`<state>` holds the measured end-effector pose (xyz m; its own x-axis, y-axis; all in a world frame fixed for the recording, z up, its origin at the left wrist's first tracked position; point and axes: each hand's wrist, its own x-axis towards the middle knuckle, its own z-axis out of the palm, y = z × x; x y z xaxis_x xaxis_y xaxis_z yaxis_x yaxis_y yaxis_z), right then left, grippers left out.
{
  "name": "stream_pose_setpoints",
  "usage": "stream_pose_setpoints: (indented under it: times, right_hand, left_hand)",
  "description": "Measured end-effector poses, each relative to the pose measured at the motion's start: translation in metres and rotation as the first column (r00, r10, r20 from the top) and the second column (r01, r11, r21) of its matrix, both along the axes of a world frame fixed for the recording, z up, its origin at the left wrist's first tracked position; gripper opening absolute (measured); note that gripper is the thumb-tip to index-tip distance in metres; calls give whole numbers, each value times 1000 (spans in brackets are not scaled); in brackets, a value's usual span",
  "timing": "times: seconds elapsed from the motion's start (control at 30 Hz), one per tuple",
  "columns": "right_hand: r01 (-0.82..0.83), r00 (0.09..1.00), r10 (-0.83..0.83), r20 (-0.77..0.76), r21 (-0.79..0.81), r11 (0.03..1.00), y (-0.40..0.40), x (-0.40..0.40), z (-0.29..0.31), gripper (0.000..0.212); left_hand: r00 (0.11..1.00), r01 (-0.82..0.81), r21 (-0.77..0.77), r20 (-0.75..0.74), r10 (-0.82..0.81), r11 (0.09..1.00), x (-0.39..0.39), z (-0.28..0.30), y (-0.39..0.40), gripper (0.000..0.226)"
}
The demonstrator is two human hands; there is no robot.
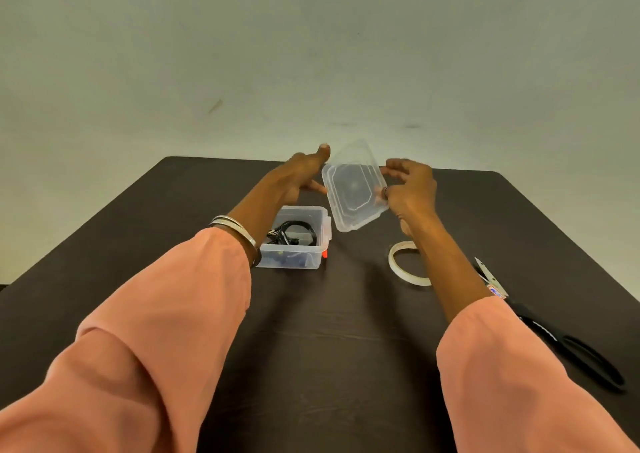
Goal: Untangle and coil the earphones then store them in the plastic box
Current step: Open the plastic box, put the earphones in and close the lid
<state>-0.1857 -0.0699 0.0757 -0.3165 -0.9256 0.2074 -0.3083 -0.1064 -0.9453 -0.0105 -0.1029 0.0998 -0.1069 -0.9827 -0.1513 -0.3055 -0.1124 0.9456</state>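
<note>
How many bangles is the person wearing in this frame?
2, side by side on the left wrist: one bangle, the other bangle just behind it. The right wrist shows none; a sleeve may hide more.

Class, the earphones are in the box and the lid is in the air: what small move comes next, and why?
Probably lower the lid onto the plastic box: the earphones already lie coiled inside, the box is open, and the right hand holds the lid tilted above it.

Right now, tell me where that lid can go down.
Bare table lies between the plastic box and the tape roll, and nearer you. Right of the tape it is crowded: scissors. Both hands hold the lid.
</note>
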Motion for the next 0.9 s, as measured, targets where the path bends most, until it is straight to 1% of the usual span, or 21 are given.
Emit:
stream_pose_setpoints:
  times: [0.07,0.13,0.17,0.23,0.3,0.33,0.4,0.47,0.57,0.67,0.77,0.9]
  right_hand:
    - [-40,999,36,-32,-114,993,5,6,12,58]
    - [-117,988,92,-127,-201,973,11,11,21,55]
    - [-161,977,122,-174,-232,959,14,13,25,54]
    - [-255,950,191,-248,-262,931,23,20,28,51]
    - [-345,910,255,-328,-256,903,33,28,26,48]
    - [-383,889,283,-359,-244,891,38,32,23,47]
    - [-448,853,345,-391,-214,868,46,40,15,46]
    - [-478,824,366,-433,-184,859,52,47,5,45]
    - [-489,768,358,-531,-125,863,56,56,-10,44]
    - [-532,711,379,-592,-99,841,59,63,-21,45]
    - [-579,659,407,-632,-81,811,63,68,-27,45]
    - [-597,611,422,-670,-39,801,68,72,-35,36]
  left_hand:
    - [995,-18,-68,-102,11,998,11,10,-1,75]
    - [979,-73,-134,-199,45,988,24,21,5,74]
    - [971,-98,-144,-229,63,985,32,26,8,74]
    - [967,-119,-99,-239,92,988,51,33,18,79]
    - [970,-122,-25,-217,113,992,74,32,26,80]
    - [970,-124,-2,-211,121,992,84,29,30,73]
    - [966,-154,30,-207,157,988,100,22,40,49]
    - [963,-204,43,-172,209,978,110,11,51,28]
    - [967,-222,52,-116,227,974,119,-7,64,10]
    - [966,-234,37,-103,237,971,123,-22,73,7]
    - [964,-266,-60,4,267,962,123,-35,77,14]
    - [943,-289,-171,118,310,942,123,-54,76,23]
